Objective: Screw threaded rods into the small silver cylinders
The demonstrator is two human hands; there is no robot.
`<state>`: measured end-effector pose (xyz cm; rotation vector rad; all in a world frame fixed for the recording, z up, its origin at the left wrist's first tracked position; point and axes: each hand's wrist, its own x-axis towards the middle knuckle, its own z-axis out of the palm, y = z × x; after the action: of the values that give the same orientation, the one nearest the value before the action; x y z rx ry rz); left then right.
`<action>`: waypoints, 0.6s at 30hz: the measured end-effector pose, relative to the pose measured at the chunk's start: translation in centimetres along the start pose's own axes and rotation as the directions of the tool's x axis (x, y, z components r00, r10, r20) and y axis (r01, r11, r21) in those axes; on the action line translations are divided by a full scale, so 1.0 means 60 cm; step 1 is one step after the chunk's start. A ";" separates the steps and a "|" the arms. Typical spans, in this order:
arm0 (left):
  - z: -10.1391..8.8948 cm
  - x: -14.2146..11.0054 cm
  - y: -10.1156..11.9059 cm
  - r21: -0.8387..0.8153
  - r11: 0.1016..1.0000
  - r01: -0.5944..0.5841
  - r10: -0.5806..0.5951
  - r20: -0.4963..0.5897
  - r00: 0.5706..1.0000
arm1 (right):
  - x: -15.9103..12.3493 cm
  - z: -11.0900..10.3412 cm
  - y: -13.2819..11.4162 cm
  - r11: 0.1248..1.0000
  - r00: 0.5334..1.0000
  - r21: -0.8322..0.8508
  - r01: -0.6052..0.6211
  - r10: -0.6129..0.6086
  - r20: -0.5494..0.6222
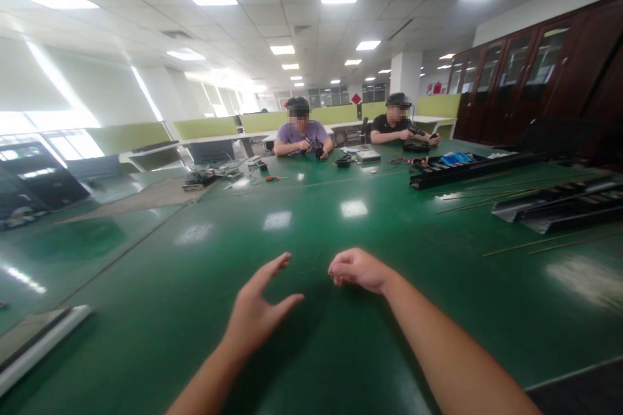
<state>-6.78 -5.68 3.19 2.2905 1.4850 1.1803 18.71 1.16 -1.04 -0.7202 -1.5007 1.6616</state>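
Note:
My left hand (pixel 256 311) is raised over the green tabletop (pixel 311 220), its thumb and fingers spread apart and nothing between them. To its right, my right hand (pixel 357 269) is closed, with fingers curled in and the thumb against them. Whatever the right fingers may hold is hidden or too small to name. A gap separates the two hands, and both are above the bare green surface nearest me.
Black metal channels (pixel 559 204) and thin rods (pixel 516 249) lie at the right. Across the table sit two people, one in a purple shirt (pixel 314 133), one in a black shirt (pixel 384 124), each handling a dark device. A red screwdriver (pixel 272 178) lies far left of centre.

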 end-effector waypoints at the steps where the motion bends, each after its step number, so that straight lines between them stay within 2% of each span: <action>1: 0.031 0.013 0.010 -0.069 0.997 -0.025 0.031 0.087 0.996 | 0.000 -0.001 0.001 1.000 1.000 0.018 0.003 -0.003 0.014; 3: 0.078 0.031 0.032 -0.188 0.981 -0.053 0.081 0.146 0.986 | 0.000 -0.003 0.002 0.998 0.999 0.062 0.015 -0.017 0.036; 5: 0.107 0.038 0.053 -0.278 0.958 -0.072 0.104 0.103 0.989 | 0.001 -0.002 0.003 0.993 0.998 0.111 0.028 -0.033 0.048; 9: 0.121 0.037 0.083 -0.330 0.942 -0.066 0.051 -0.056 0.997 | 0.003 0.007 0.002 0.981 0.997 0.190 0.034 -0.046 0.063; 12: 0.110 0.036 0.092 -0.295 0.954 -0.047 0.025 -0.078 0.997 | 0.003 0.011 0.003 0.977 0.995 0.212 0.016 -0.036 0.091; 14: 0.091 0.035 0.089 -0.250 0.968 -0.019 -0.004 -0.094 0.996 | 0.004 0.007 0.004 0.981 0.994 0.195 -0.002 -0.019 0.109; 16: 0.057 0.028 0.074 -0.186 0.982 0.014 -0.042 -0.147 0.988 | 0.006 -0.001 0.006 0.988 0.995 0.150 -0.018 0.004 0.098; 18: 0.009 0.012 0.051 -0.103 0.992 0.074 -0.096 -0.236 0.967 | 0.009 -0.010 0.008 0.994 0.998 0.107 -0.028 0.021 0.064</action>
<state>-4.16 -6.46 4.80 2.0607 1.5527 1.5124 18.83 1.90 -1.56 -0.6361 -1.4373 1.7841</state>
